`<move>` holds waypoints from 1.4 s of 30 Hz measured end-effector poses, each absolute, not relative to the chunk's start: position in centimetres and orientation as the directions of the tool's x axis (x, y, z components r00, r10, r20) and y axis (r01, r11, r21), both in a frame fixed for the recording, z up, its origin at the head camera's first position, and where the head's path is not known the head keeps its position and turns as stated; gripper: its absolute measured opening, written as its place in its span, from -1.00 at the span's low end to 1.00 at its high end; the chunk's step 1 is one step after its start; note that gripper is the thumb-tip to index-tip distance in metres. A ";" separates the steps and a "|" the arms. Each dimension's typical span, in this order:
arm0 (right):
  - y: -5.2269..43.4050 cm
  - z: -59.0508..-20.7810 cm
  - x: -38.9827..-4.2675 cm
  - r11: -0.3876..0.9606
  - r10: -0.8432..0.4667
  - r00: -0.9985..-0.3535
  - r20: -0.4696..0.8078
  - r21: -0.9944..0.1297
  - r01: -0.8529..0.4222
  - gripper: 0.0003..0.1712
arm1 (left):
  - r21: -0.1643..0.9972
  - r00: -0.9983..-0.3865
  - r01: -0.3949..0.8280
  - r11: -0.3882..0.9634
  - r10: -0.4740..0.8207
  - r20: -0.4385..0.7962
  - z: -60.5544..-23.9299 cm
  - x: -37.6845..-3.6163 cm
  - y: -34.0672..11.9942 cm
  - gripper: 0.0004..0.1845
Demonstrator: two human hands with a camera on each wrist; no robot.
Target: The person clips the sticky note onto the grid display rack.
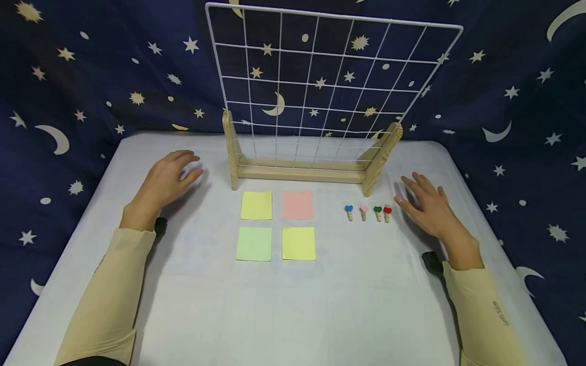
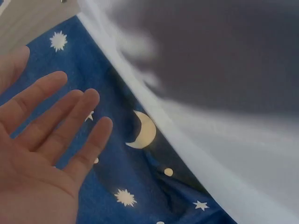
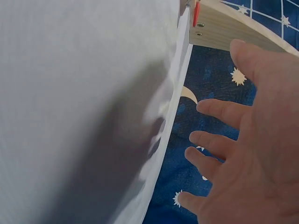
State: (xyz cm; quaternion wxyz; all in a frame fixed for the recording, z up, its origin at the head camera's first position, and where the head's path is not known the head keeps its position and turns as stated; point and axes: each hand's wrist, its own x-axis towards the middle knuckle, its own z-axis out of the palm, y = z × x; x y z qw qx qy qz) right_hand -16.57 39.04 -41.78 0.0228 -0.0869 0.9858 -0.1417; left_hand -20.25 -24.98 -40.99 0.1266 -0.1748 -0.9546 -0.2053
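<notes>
Clips (image 1: 378, 213), heart-topped, four: in a row on white cloth (image 1: 293, 310), near right hand (image 1: 426, 208). Paper squares (image 1: 298, 205), four: two by two, left of clips. Wire grid rack (image 1: 299, 174): standing behind. Right hand and left hand (image 1: 167, 178): fingers spread, holding nothing. Step: apparently readiness. Next move: likely calls for fine fingertip pinch on clip or paper edge.

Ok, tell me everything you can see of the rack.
The rack stands upright beyond the four notes. Its white grid, wire by look, has a round-cornered frame and sits between two pale, wooden-looking feet joined by a low bar. The right wrist view shows two screw-like spots on one foot. The feet rest on white cloth. Nothing hangs on the grid; neither the left hand nor right hand touches it.
</notes>
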 end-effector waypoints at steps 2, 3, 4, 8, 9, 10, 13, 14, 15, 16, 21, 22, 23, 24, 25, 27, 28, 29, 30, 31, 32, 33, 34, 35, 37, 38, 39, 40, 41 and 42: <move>38.9 -41.7 -16.5 0.944 -0.185 -0.983 -0.018 -0.283 -0.172 -0.11 | 0.344 -0.901 0.394 0.852 0.285 0.328 -41.1 -20.2 -24.7 -0.62; 38.8 -41.6 -16.5 0.943 -0.188 -0.982 -0.015 -0.283 -0.176 -0.11 | 0.342 -0.897 0.398 0.851 0.283 0.341 -41.1 -20.2 -24.6 -0.64; 38.8 -41.6 -16.5 0.941 -0.192 -0.981 -0.011 -0.285 -0.181 -0.12 | 0.341 -0.890 0.406 0.848 0.282 0.359 -41.0 -20.2 -24.4 -0.65; 38.6 -41.5 -16.2 0.939 -0.200 -0.980 0.013 -0.283 -0.195 -0.15 | 0.345 -0.845 0.459 0.819 0.281 0.455 -40.8 -20.0 -23.6 -0.74; 38.5 -41.5 -16.1 0.940 -0.200 -0.980 0.018 -0.280 -0.197 -0.15 | 0.349 -0.832 0.474 0.809 0.282 0.478 -40.7 -19.9 -23.3 -0.76; 38.5 -41.5 -16.1 0.939 -0.203 -0.979 0.026 -0.279 -0.202 -0.16 | 0.352 -0.819 0.490 0.797 0.284 0.498 -40.7 -19.9 -23.1 -0.78; 38.3 -41.6 -15.9 0.939 -0.206 -0.978 0.044 -0.274 -0.210 -0.19 | 0.364 -0.795 0.523 0.771 0.286 0.535 -40.6 -19.7 -22.3 -0.83; 38.3 -41.7 -15.9 0.939 -0.205 -0.978 0.046 -0.273 -0.209 -0.19 | 0.369 -0.791 0.530 0.764 0.288 0.540 -40.6 -19.7 -22.1 -0.84; 38.2 -41.7 -15.8 0.940 -0.203 -0.978 0.047 -0.272 -0.208 -0.20 | 0.374 -0.789 0.535 0.758 0.289 0.543 -40.6 -19.7 -21.9 -0.85; 38.2 -41.7 -15.8 0.940 -0.203 -0.978 0.046 -0.271 -0.208 -0.20 | 0.374 -0.785 0.540 0.754 0.292 0.546 -40.6 -19.7 -21.7 -0.86; 38.2 -41.9 -15.7 0.943 -0.212 -0.977 0.039 -0.255 -0.215 -0.20 | 0.373 -0.786 0.547 0.749 0.308 0.536 -40.8 -19.5 -20.8 -0.87; 38.2 -41.9 -15.8 0.942 -0.216 -0.976 0.039 -0.256 -0.218 -0.20 | 0.370 -0.787 0.547 0.751 0.310 0.534 -40.9 -19.4 -20.7 -0.87; 38.2 -41.9 -15.8 0.941 -0.218 -0.975 0.040 -0.258 -0.221 -0.20 | 0.369 -0.789 0.546 0.752 0.312 0.530 -41.0 -19.4 -20.5 -0.87; 38.2 -42.0 -15.9 0.940 -0.218 -0.975 0.038 -0.262 -0.220 -0.20 | 0.369 -0.789 0.547 0.752 0.315 0.527 -41.1 -19.4 -20.4 -0.88; 38.1 -42.0 -15.9 0.939 -0.217 -0.976 0.032 -0.268 -0.217 -0.20 | 0.369 -0.789 0.549 0.750 0.318 0.526 -41.3 -19.4 -20.3 -0.88; 38.1 -42.0 -16.0 0.937 -0.213 -0.977 0.021 -0.277 -0.211 -0.19 | 0.371 -0.785 0.556 0.743 0.324 0.527 -41.5 -19.4 -20.1 -0.89; 38.1 -42.0 -16.0 0.937 -0.212 -0.977 0.014 -0.282 -0.207 -0.19 | 0.374 -0.783 0.562 0.737 0.329 0.528 -41.6 -19.4 -20.0 -0.89; 38.1 -42.0 -16.0 0.936 -0.212 -0.977 0.010 -0.286 -0.206 -0.20 | 0.377 -0.780 0.568 0.731 0.334 0.529 -41.8 -19.5 -19.9 -0.89; 38.1 -42.0 -16.0 0.935 -0.212 -0.977 0.007 -0.289 -0.205 -0.20 | 0.380 -0.778 0.574 0.725 0.338 0.530 -41.9 -19.5 -19.8 -0.89; 38.1 -42.0 -16.0 0.934 -0.215 -0.977 0.007 -0.292 -0.207 -0.20 | 0.381 -0.776 0.577 0.722 0.341 0.530 -41.9 -19.5 -19.7 -0.89; 38.1 -41.9 -16.0 0.933 -0.217 -0.976 0.008 -0.293 -0.210 -0.21 | 0.382 -0.777 0.578 0.721 0.342 0.528 -42.0 -19.5 -19.6 -0.89; 38.0 -41.9 -16.0 0.932 -0.220 -0.975 0.009 -0.293 -0.213 -0.21 | 0.383 -0.778 0.577 0.721 0.344 0.526 -42.1 -19.5 -19.6 -0.89; 38.0 -41.9 -16.0 0.931 -0.223 -0.975 0.009 -0.293 -0.216 -0.21 | 0.384 -0.781 0.575 0.722 0.345 0.521 -42.1 -19.5 -19.5 -0.89; 38.0 -41.9 -16.0 0.931 -0.225 -0.974 0.008 -0.293 -0.218 -0.21 | 0.384 -0.784 0.572 0.725 0.347 0.514 -42.1 -19.5 -19.4 -0.89; 38.0 -41.9 -16.0 0.933 -0.225 -0.974 -0.001 -0.290 -0.215 -0.20 | 0.384 -0.792 0.566 0.730 0.350 0.500 -42.2 -19.4 -19.3 -0.89; 38.0 -41.9 -16.0 0.934 -0.222 -0.975 -0.007 -0.288 -0.211 -0.20 | 0.385 -0.795 0.563 0.731 0.351 0.495 -42.2 -19.3 -19.2 -0.89; 38.0 -42.0 -16.0 0.935 -0.220 -0.975 -0.011 -0.287 -0.208 -0.20 | 0.388 -0.797 0.562 0.731 0.352 0.491 -42.2 -19.3 -19.1 -0.90; 38.0 -42.0 -16.0 0.936 -0.217 -0.976 -0.016 -0.287 -0.203 -0.19 | 0.387 -0.798 0.561 0.731 0.353 0.489 -42.2 -19.2 -19.0 -0.90; 37.9 -42.1 -16.0 0.937 -0.215 -0.976 -0.019 -0.287 -0.201 -0.19 | 0.389 -0.798 0.562 0.730 0.355 0.488 -42.2 -19.2 -18.9 -0.90; 37.9 -42.1 -16.0 0.937 -0.213 -0.977 -0.022 -0.289 -0.198 -0.19 | 0.390 -0.797 0.564 0.728 0.356 0.488 -42.2 -19.2 -18.9 -0.91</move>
